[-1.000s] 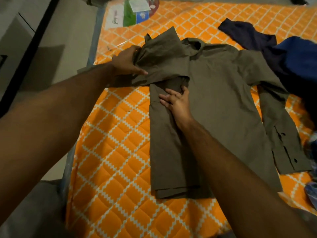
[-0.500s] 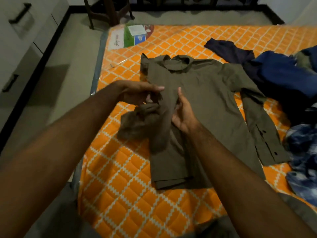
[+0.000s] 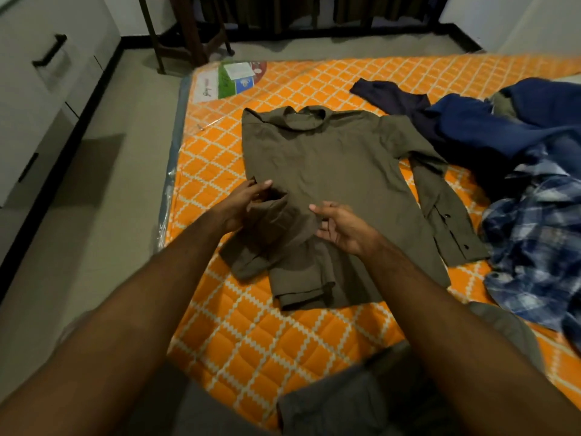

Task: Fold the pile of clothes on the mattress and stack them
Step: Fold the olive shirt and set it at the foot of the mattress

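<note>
**Kid:** Olive-green cloth! Why is the shirt lying flat like that?

**Grown-up:** It lies back-up on the orange mattress, collar far from the person, so the sides can fold in neatly. One side is already folded over the body of the shirt.

**Kid:** What are the hands doing?

**Grown-up:** They are a little apart, both near the shirt's left edge. The left hand has its fingers curled on the loose sleeve, which is bunched up. The right hand is just beside it, fingers bent and touching the same cloth. I think they want to lay that sleeve straight down the shirt.

**Kid:** And the other sleeve?

**Grown-up:** It sticks out on the shirt's right side, not folded yet.

**Kid:** Where are the other clothes?

**Grown-up:** Right of the shirt: dark blue clothes and a blue check shirt, in a messy pile. No stack yet.

**Kid:** Any words to read?

**Grown-up:** Behind the shirt's collar, the mattress has a green and white label. The writing is too small to read.
</note>
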The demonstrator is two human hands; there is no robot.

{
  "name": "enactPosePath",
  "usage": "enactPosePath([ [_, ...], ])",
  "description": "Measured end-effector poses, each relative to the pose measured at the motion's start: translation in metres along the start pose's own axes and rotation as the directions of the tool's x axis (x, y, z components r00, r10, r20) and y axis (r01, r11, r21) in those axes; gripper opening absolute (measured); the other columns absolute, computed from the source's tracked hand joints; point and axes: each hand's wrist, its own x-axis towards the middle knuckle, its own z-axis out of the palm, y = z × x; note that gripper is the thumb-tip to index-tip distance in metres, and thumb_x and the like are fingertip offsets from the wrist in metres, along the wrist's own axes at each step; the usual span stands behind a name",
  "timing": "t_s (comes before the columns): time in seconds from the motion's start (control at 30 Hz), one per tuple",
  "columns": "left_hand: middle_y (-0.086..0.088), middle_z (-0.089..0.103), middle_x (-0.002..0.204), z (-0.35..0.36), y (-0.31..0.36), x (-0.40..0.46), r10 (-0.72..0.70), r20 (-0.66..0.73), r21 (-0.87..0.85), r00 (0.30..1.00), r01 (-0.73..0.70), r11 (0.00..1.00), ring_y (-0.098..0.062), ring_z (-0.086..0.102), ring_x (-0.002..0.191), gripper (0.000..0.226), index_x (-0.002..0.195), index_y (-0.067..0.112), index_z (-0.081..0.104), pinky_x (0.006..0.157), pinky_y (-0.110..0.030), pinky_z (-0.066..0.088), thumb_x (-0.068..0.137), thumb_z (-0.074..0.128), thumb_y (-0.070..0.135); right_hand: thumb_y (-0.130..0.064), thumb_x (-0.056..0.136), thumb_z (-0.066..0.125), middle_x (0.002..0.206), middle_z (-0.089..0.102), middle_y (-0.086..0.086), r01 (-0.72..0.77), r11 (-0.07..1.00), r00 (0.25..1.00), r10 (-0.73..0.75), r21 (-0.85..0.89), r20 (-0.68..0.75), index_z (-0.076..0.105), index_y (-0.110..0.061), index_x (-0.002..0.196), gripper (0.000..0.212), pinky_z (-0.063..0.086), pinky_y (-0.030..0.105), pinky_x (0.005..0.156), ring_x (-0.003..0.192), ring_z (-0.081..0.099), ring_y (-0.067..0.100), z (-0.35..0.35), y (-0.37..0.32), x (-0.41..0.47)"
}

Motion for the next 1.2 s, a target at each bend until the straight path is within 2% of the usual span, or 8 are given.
enactPosePath([
  [0.17, 0.011, 0.065, 0.063, 0.019, 0.019, -0.016, -0.113, 0.089, 0.114, 0.990, 0.102, 0.988, -0.007, 0.062, 0.056, 0.039, 0.099, 0.022, 0.060, 0.057, -0.029, 0.052, 0.100, 0.042, 0.055, -0.006, 0.098, 0.061, 0.102, 0.069, 0.013, 0.134, 0.967, 0.990, -0.121, 0.216, -0.073, 0.052, -0.006, 0.130, 0.033, 0.060, 0.028, 0.056, 0.073, 0.074, 0.018, 0.002, -0.032, -0.019],
  [0.33, 0.000, 0.055, 0.073, 0.024, 0.004, -0.015, -0.130, 0.006, 0.325, 0.991, 0.121, 0.938, -0.011, 0.052, 0.057, 0.061, 0.097, 0.014, 0.073, 0.055, -0.025, 0.043, 0.088, 0.052, 0.072, -0.041, 0.086, 0.076, 0.116, 0.075, 0.006, -0.040, 0.959, 0.998, 0.049, -0.280, 0.025, 0.069, -0.011, 0.121, 0.047, 0.057, 0.037, 0.093, 0.105, 0.072, 0.019, -0.009, -0.018, -0.038],
  [0.43, -0.003, 0.057, 0.074, 0.035, 0.000, -0.023, -0.069, 0.023, 0.355, 0.997, 0.057, 0.933, -0.013, 0.052, 0.059, 0.060, 0.100, 0.009, 0.073, 0.056, -0.027, 0.042, 0.092, 0.054, 0.065, -0.041, 0.068, 0.088, 0.116, 0.074, 0.008, -0.053, 0.935, 0.993, 0.085, -0.350, 0.077, 0.066, -0.011, 0.124, 0.068, 0.048, 0.044, 0.107, 0.114, 0.068, 0.025, -0.013, 0.004, -0.045],
  [0.57, 0.001, 0.058, 0.078, 0.041, 0.001, -0.026, -0.022, 0.108, 0.279, 0.994, -0.009, 0.960, -0.013, 0.051, 0.065, 0.028, 0.103, 0.021, 0.058, 0.055, -0.027, 0.040, 0.095, 0.062, 0.047, 0.001, 0.084, 0.076, 0.100, 0.072, 0.008, 0.097, 0.987, 0.995, -0.101, -0.131, -0.021, 0.054, -0.012, 0.133, 0.054, 0.062, 0.038, 0.074, 0.084, 0.073, 0.020, -0.017, 0.014, -0.042],
  [0.67, 0.003, 0.061, 0.070, 0.048, 0.005, -0.040, -0.067, 0.119, 0.316, 0.991, 0.026, 0.949, -0.016, 0.058, 0.057, 0.026, 0.102, 0.022, 0.057, 0.049, -0.030, 0.050, 0.097, 0.059, 0.047, 0.004, 0.091, 0.066, 0.105, 0.068, 0.008, 0.103, 0.988, 0.992, -0.111, -0.114, -0.067, 0.052, -0.012, 0.133, 0.046, 0.060, 0.029, 0.051, 0.069, 0.072, 0.012, -0.015, 0.007, -0.042],
  [0.83, -0.008, 0.069, 0.113, 0.040, -0.018, -0.046, -0.127, 0.016, 0.520, 0.992, 0.101, 0.848, -0.030, 0.069, 0.087, 0.057, 0.133, 0.023, 0.054, 0.057, -0.042, 0.059, 0.089, 0.067, 0.056, -0.005, 0.088, 0.074, 0.102, 0.063, 0.009, 0.114, 0.920, 0.969, -0.187, -0.374, -0.163, 0.046, -0.007, 0.139, 0.059, 0.053, 0.021, 0.061, 0.083, 0.064, 0.014, -0.019, 0.016, -0.038],
  [1.0, -0.015, 0.067, 0.084, 0.039, -0.045, -0.057, -0.109, -0.107, 0.516, 0.988, 0.149, 0.843, -0.021, 0.065, 0.044, 0.034, 0.127, -0.003, 0.055, 0.037, -0.028, 0.051, 0.097, 0.063, 0.009, -0.004, 0.089, 0.073, 0.087, 0.054, 0.008, 0.141, 0.658, 0.967, -0.251, -0.740, -0.040, 0.036, -0.004, 0.140, 0.063, 0.044, 0.014, 0.041, 0.059, 0.055, 0.004, -0.038, 0.042, -0.050],
  [1.2, -0.013, 0.072, 0.111, 0.043, -0.051, -0.067, 0.046, -0.086, 0.475, 0.995, 0.000, 0.880, -0.014, 0.067, 0.050, 0.042, 0.133, 0.010, 0.051, 0.040, -0.026, 0.051, 0.096, 0.067, 0.019, -0.034, 0.095, 0.068, 0.083, 0.060, 0.003, 0.179, 0.759, 0.968, -0.249, -0.626, -0.026, 0.044, -0.014, 0.129, 0.046, 0.050, 0.023, 0.051, 0.063, 0.061, 0.001, -0.049, 0.059, -0.077],
])
